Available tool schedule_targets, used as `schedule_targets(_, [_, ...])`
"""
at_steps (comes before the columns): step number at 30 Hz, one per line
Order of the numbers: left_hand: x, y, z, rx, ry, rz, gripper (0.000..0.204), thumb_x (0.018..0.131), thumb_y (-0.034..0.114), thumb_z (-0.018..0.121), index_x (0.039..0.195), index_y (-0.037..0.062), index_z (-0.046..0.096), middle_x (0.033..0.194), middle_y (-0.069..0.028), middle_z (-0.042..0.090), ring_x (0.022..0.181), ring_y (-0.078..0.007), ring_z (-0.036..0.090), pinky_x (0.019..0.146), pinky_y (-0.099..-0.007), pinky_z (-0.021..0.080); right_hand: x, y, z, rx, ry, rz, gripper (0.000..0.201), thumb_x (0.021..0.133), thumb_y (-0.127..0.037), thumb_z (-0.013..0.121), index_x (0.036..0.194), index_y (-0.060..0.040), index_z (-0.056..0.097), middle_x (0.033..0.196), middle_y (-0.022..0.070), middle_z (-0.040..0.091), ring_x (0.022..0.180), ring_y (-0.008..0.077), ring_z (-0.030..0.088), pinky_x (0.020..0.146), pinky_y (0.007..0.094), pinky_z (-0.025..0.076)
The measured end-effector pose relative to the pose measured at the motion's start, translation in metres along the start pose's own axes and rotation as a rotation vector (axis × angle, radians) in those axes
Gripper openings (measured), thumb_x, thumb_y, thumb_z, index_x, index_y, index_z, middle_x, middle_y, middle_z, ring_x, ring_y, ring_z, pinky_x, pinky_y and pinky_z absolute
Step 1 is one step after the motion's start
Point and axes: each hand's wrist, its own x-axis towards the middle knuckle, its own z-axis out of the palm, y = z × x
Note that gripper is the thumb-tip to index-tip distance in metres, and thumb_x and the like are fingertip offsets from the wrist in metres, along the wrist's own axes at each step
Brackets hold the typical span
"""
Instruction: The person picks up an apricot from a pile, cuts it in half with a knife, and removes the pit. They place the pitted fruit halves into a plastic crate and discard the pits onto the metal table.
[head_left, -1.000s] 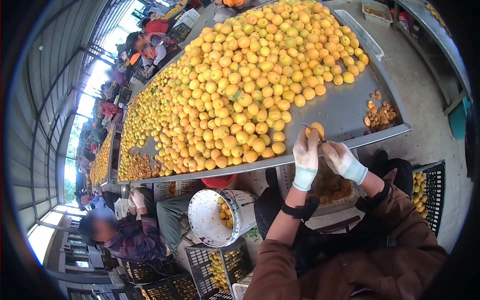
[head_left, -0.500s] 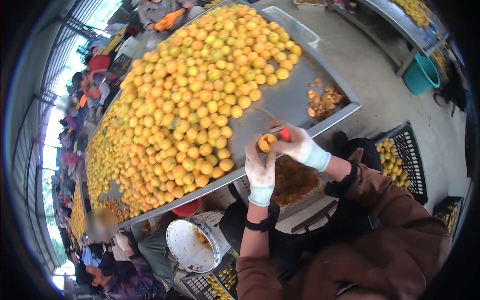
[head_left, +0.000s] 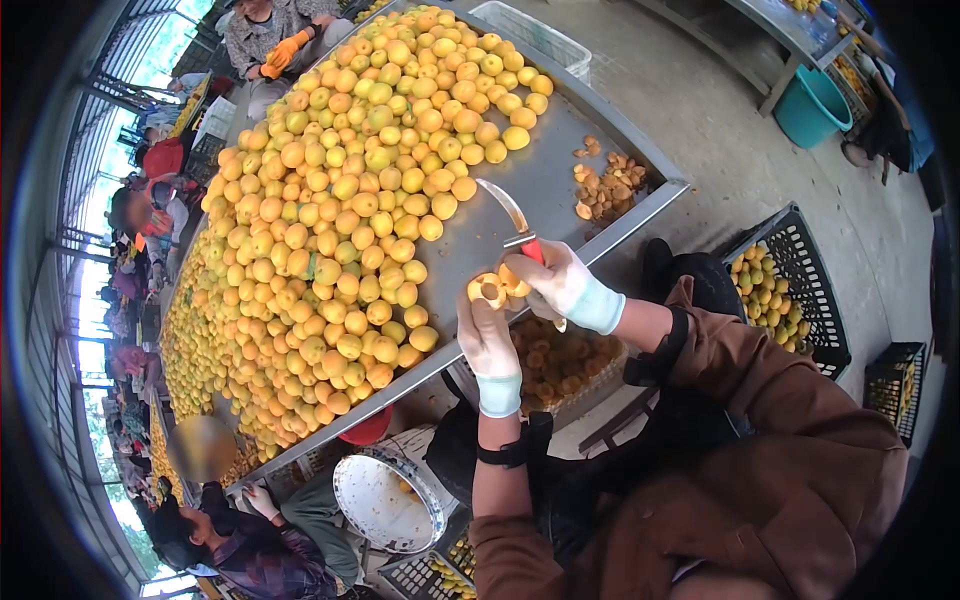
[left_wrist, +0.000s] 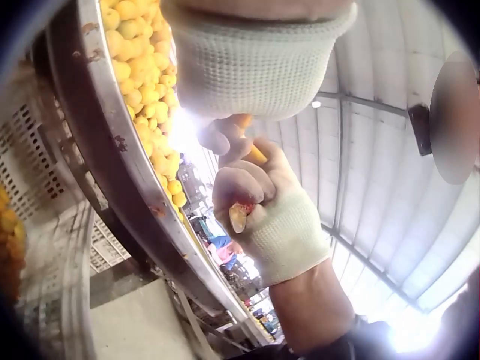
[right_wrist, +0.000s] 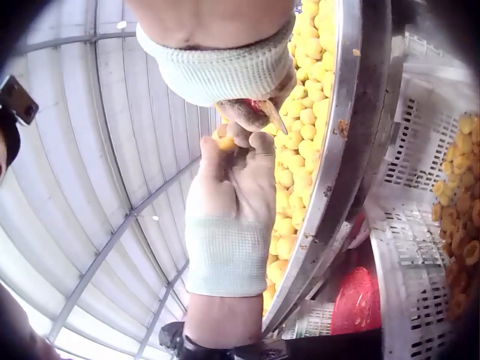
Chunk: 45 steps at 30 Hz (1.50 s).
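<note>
In the head view my gloved left hand holds one half of a split apricot, its hollow cut face showing. Beside it, my gloved right hand pinches the other apricot half at the fingertips. That same right hand grips a curved knife by its red handle, blade pointing up and away over the metal table. From the left wrist, the right hand shows with the handle's end poking out of its curled fingers. The right wrist view shows the left hand with fingertips bent round the fruit.
A heap of whole apricots covers much of the table, and a small pile of brown pits lies at its corner. Below the edge stands a crate of apricot halves. A white bucket and black crate flank my legs; other people sit around.
The apricot, whole-looking a second ago, is now parted into two halves. The knife blade has swung up away from the fruit. My head view has turned, shifting the table leftward.
</note>
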Motion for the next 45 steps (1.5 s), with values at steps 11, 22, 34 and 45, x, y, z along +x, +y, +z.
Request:
schedule_targets(11, [0.015, -0.004, -0.027, -0.666, 0.007, -0.13, 0.051, 0.099, 0.037, 0.053, 0.134, 0.0015, 0.043, 0.119, -0.0095, 0.055, 0.095, -0.0152, 0.055, 0.085, -0.0315, 0.045, 0.014, 0.019, 0.008, -0.097, -0.014, -0.348, 0.033, 0.095, -0.035, 0.057, 0.089, -0.0026, 0.057, 0.053, 0.0004, 0.047, 0.035, 0.0075, 0.035, 0.035, 0.0242, 0.025])
schedule_targets(22, [-0.004, -0.043, -0.009, -0.972, 0.092, -0.46, 0.043, 0.103, 0.039, 0.041, 0.132, 0.0085, 0.047, 0.13, -0.0068, 0.053, 0.12, -0.0215, 0.052, 0.108, -0.0384, 0.038, -0.007, 0.014, 0.024, -0.359, -0.122, -0.204, 0.047, 0.086, -0.023, 0.068, 0.127, -0.0022, 0.057, 0.11, 0.0179, 0.068, 0.102, 0.0228, 0.067, 0.087, 0.032, 0.05])
schedule_targets(34, [0.005, -0.031, -0.017, -1.208, 0.178, -0.552, 0.049, 0.101, 0.048, 0.041, 0.126, 0.0072, 0.052, 0.103, -0.0046, 0.06, 0.087, -0.0163, 0.058, 0.075, -0.0304, 0.051, -0.005, 0.009, 0.029, -0.351, 0.025, -0.365, 0.017, 0.088, -0.012, 0.059, 0.103, -0.0053, 0.065, 0.092, 0.0151, 0.065, 0.086, 0.028, 0.068, 0.074, 0.032, 0.052])
schedule_targets(45, [0.006, 0.028, -0.017, 0.248, 0.107, 0.028, 0.051, 0.076, 0.002, 0.074, 0.121, 0.0012, 0.05, 0.101, -0.0117, 0.061, 0.081, -0.0169, 0.062, 0.071, -0.0281, 0.051, 0.01, -0.014, -0.005, -0.011, 0.138, -0.137, 0.025, 0.093, -0.019, 0.051, 0.091, -0.0001, 0.068, 0.069, 0.0053, 0.063, 0.055, 0.0097, 0.056, 0.05, 0.0232, 0.042])
